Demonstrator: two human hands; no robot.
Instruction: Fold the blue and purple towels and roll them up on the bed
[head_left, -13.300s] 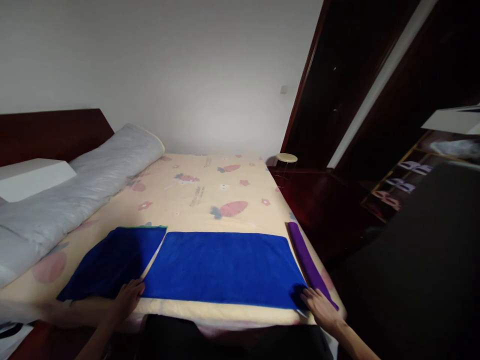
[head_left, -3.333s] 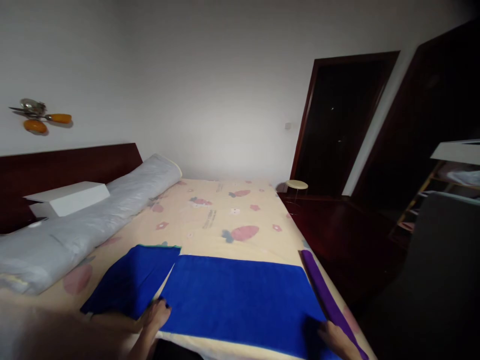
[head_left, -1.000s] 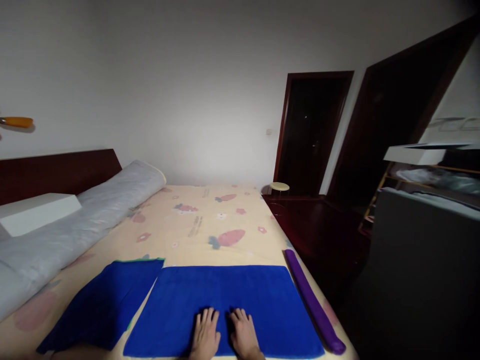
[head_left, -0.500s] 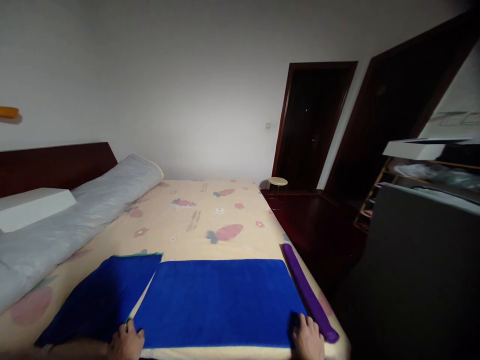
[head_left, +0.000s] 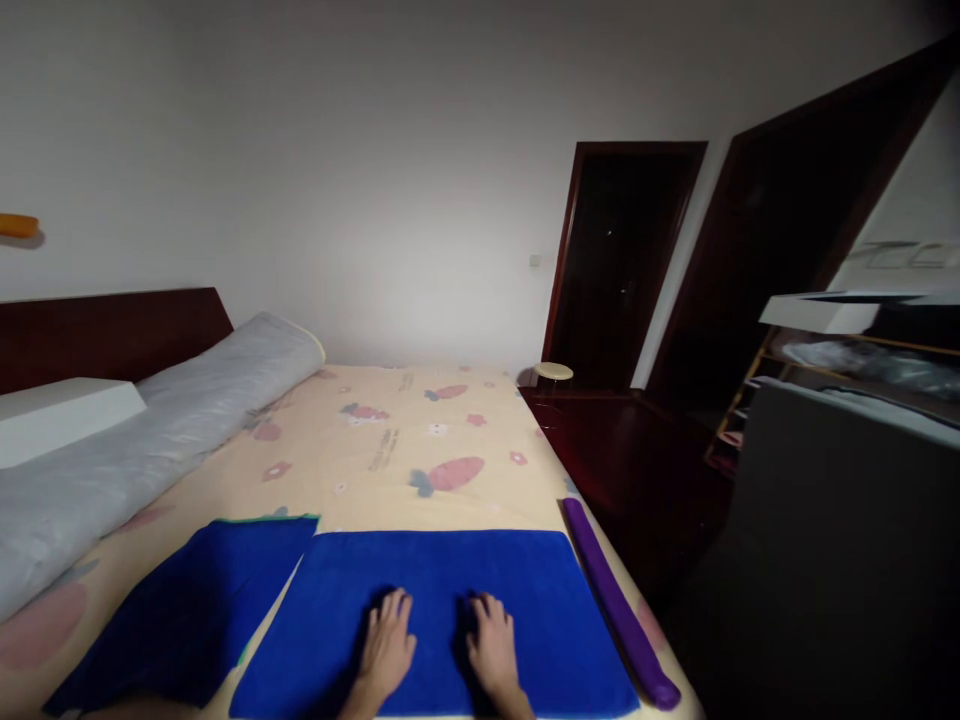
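A blue towel point(head_left: 315, 640) lies spread flat on the bed in front of me. My left hand point(head_left: 388, 640) rests over its middle with fingers stretched forward, holding nothing. Beside it, a short gap to the right, my right hand point(head_left: 493, 640) is also over the towel, fingers extended and slightly curled at the tips, nothing in them. To the left lies a second blue cloth point(head_left: 195, 600) with a green edge, partly in shadow. Along the towel's right side runs a long purple roll point(head_left: 615, 605), whose material I cannot make out.
A patterned sheet point(head_left: 480, 430) covers the bed. At the left lie a grey bundle point(head_left: 202, 390) and a white block-like piece point(head_left: 67, 415), before a dark headboard point(head_left: 112, 330). A round stool point(head_left: 553, 371) stands beyond the bed; a dark panel point(head_left: 840, 540) and shelf rise at right.
My hands have left the towel's near left and right corners and come together over its middle, fingers now stretched out. The towel's near edge sits lower in view.
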